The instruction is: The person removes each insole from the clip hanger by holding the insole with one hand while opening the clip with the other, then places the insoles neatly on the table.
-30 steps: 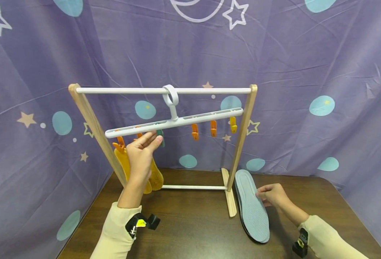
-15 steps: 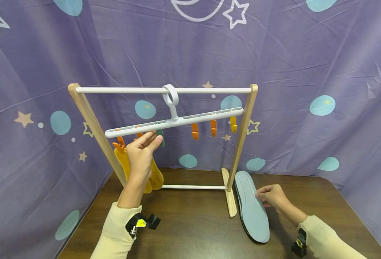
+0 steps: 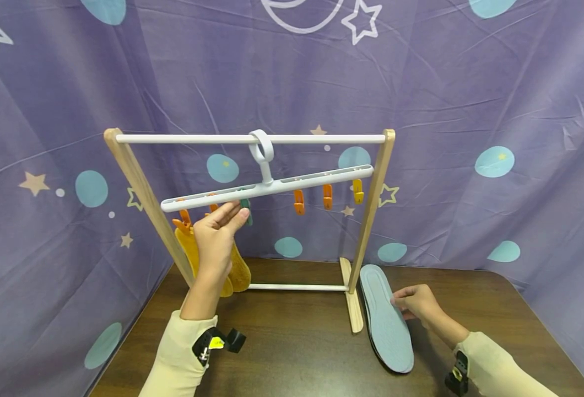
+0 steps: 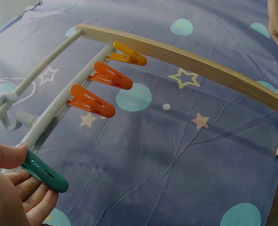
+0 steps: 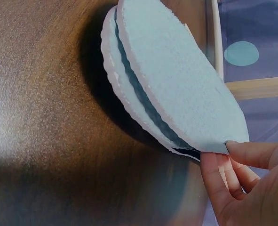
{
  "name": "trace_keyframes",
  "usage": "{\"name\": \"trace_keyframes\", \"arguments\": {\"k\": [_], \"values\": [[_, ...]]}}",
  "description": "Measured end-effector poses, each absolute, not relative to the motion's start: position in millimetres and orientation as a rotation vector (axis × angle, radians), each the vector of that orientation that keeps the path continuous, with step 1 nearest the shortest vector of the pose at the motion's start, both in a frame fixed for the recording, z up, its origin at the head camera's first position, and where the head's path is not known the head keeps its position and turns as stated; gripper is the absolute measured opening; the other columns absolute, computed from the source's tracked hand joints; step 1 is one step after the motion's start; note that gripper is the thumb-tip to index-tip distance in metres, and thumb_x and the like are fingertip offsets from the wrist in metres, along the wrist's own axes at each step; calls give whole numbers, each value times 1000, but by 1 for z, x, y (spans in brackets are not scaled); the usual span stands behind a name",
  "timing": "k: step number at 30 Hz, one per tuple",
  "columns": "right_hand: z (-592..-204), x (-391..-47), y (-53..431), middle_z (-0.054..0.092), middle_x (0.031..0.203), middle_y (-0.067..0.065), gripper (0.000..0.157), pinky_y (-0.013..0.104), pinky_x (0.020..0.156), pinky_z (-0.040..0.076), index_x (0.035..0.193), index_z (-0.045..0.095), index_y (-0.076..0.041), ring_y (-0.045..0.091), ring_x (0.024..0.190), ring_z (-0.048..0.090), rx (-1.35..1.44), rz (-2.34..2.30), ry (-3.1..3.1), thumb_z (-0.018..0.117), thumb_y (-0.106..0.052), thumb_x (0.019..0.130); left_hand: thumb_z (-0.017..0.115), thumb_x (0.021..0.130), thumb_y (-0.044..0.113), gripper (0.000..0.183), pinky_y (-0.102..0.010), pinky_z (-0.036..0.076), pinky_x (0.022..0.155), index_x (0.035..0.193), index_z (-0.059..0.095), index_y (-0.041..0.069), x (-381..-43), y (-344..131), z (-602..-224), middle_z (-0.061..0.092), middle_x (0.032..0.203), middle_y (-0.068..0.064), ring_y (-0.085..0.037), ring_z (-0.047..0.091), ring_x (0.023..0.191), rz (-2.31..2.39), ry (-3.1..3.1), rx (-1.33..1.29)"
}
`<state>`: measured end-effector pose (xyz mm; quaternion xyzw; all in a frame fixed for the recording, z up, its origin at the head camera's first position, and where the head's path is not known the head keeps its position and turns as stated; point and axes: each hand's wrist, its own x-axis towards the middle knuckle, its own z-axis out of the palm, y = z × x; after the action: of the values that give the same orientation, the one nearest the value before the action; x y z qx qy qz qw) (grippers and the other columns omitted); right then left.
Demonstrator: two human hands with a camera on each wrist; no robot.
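The left hand (image 3: 215, 240), left of centre, is pinching a green plastic clip (image 4: 45, 172) under a white bar hanger (image 3: 272, 188); the right hand (image 3: 420, 303) is pinching a pale-blue, foot-shaped insole (image 3: 388, 325) at lower right. Fuzzy yellow insoles (image 3: 239, 270) are hanging at left.

The far purple curtain (image 3: 445, 82) is patterned with stars (image 3: 34, 183) and blue ovals (image 3: 493, 161). White is shown by the hanger (image 3: 217, 197), orange, green and yellow by its clips (image 3: 299, 202), mustard by the left insoles (image 3: 241, 273), pale blue by the right insoles (image 3: 388, 328).
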<state>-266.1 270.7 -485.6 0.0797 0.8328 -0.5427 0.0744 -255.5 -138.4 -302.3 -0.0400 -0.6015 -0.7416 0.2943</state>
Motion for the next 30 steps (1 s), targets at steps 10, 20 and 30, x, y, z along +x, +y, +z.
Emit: {"name": "trace_keyframes", "arguments": {"k": [10, 20, 30], "values": [[-489, -267, 272, 68, 73, 2, 18, 36, 59, 62, 99, 70, 16, 15, 65, 64, 258, -1624, 2506, 73, 1, 88, 77, 86, -5, 33, -19, 60, 79, 115, 68, -16, -256, -139, -303, 79, 91, 5, -9, 75, 88, -1971, -1600, -107], [-491, -265, 272, 68, 72, 2, 17, 36, 59, 61, 98, 70, 16, 14, 65, 63, 246, -1642, 2507, 72, 1, 88, 76, 85, -9, 33, -19, 61, 79, 116, 68, -17, -255, -138, -302, 79, 90, 6, -9, 76, 89, -1992, -1591, -100], [-493, -265, 271, 67, 71, 1, 16, 34, 58, 60, 96, 71, 15, 14, 64, 62, 243, -1630, 2527, 71, 2, 87, 73, 85, -12, 32, -18, 60, 78, 116, 67, -18, -255, -138, -302, 78, 87, 10, -7, 75, 87, -2000, -1583, -102]]}}
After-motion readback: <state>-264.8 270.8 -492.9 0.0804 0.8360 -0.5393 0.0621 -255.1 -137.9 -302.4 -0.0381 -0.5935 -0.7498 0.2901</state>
